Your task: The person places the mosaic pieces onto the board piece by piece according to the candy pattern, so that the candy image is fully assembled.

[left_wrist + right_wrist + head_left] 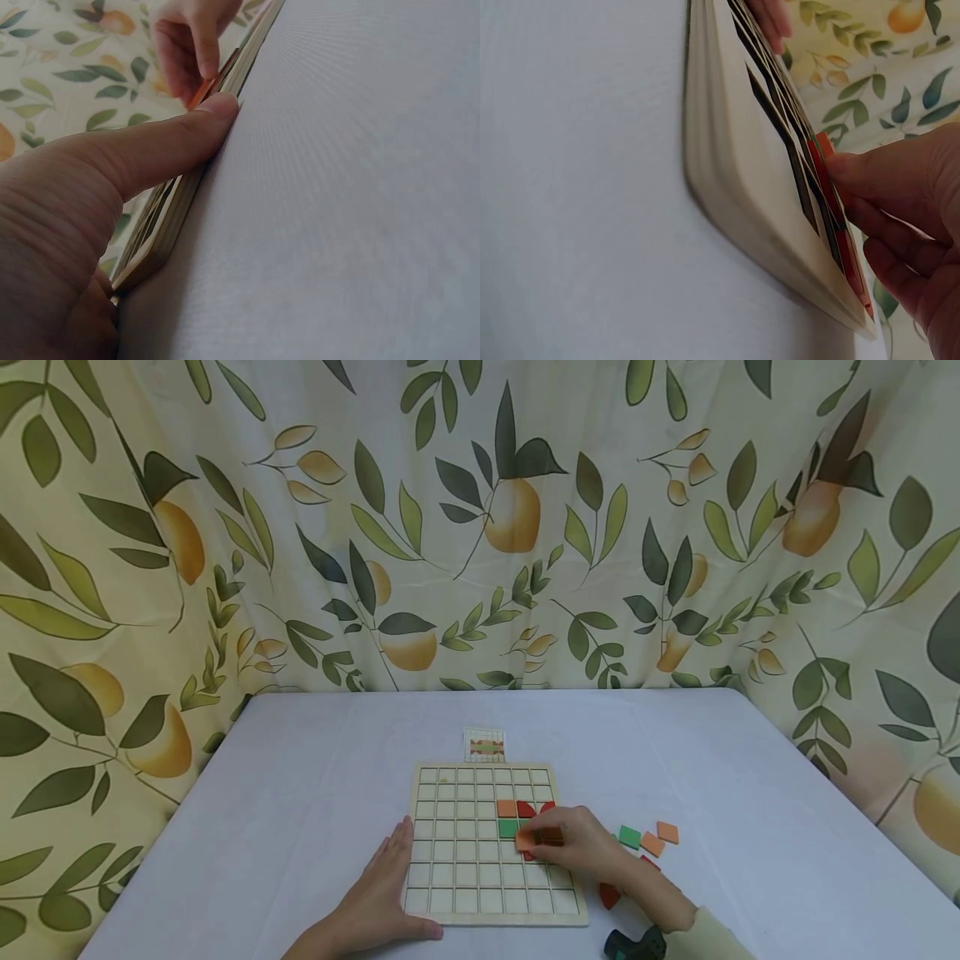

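Pinching an orange square tile (523,841) between thumb and fingers, the right-hand grip (577,843) is over the right half of the grid board (450,918). It is closed down to the tile's thickness, and the tile sits at its tips, toward the board's middle; whether it already rests in a cell cannot be told.

At the board's left edge, the left-hand grip (375,893) is spread wide, with fingers straight along that side and the thumb against the near edge; it has hold of no tile.

On the board's right half lie a second orange tile (507,808), a red piece (526,810) beside it and a green tile (507,829) just nearer. Off the board's right side, loose tiles (652,844) lie on the table (315,793). A pattern card (484,746) lies just beyond the board's far edge.
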Demonstrator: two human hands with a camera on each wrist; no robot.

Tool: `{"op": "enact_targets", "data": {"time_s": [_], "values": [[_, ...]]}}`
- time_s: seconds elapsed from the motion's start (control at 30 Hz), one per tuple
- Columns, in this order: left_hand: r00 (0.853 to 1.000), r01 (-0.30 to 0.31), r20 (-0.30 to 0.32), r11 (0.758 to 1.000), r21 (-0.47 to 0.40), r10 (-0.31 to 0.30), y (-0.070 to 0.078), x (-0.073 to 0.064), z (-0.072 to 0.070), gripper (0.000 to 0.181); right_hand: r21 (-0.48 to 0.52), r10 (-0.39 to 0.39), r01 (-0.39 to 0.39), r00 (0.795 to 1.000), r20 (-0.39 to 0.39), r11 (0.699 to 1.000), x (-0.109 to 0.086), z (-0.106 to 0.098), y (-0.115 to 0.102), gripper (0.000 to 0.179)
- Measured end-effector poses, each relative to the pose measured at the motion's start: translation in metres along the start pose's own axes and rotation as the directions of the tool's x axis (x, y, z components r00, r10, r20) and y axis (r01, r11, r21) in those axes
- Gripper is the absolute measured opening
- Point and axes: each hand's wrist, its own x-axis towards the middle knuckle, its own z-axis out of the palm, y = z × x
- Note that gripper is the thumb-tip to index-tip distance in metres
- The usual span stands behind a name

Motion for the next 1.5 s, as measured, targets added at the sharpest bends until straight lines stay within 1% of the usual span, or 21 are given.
{"op": "enact_targets", "data": {"time_s": [0.2, 0.37, 0.57, 0.7, 0.97, 1.2, 1.3, 1.5], "values": [[1.000, 0.000, 0.004, 1.000, -0.001, 0.000, 0.000, 0.000, 0.000, 0.137, 0.039, -0.032, 0.032, 0.999, -0.006, 0.999, 0.002, 0.004, -0.001, 0.023], [1.000, 0.005, 0.011, 1.000, -0.003, -0.005, 0.001, 0.000, 0.000, 0.137, 0.065, -0.042, 0.043, 0.999, -0.020, 0.997, 0.001, 0.005, -0.003, 0.022], [1.000, 0.012, 0.010, 1.000, 0.005, -0.012, 0.000, 0.000, -0.001, 0.137, 0.095, -0.052, 0.052, 0.999, -0.003, 0.994, 0.002, 0.006, -0.004, 0.022], [1.000, 0.013, 0.006, 1.000, 0.000, -0.013, 0.000, 0.000, 0.000, 0.137, 0.083, -0.064, 0.064, 0.998, -0.002, 0.994, 0.003, 0.007, -0.005, 0.021], [1.000, -0.018, -0.007, 1.000, -0.002, 0.018, 0.000, -0.002, -0.002, 0.135, 0.062, -0.063, 0.063, 0.998, 0.005, 0.996, 0.005, 0.009, -0.008, 0.021], [1.000, 0.012, 0.000, 1.000, -0.013, -0.012, 0.003, -0.001, -0.002, 0.135, 0.073, -0.066, 0.065, 0.998, 0.017, 0.995, 0.007, 0.011, -0.010, 0.021], [1.000, 0.015, 0.001, 1.000, -0.010, -0.015, 0.004, -0.001, -0.002, 0.136, 0.074, -0.069, 0.068, 0.997, 0.016, 0.995, 0.006, 0.012, -0.011, 0.021], [1.000, 0.019, 0.006, 1.000, -0.017, -0.019, 0.004, -0.001, -0.002, 0.136, 0.050, -0.051, 0.050, 0.999, 0.016, 0.998, 0.006, 0.012, -0.012, 0.021]]}}
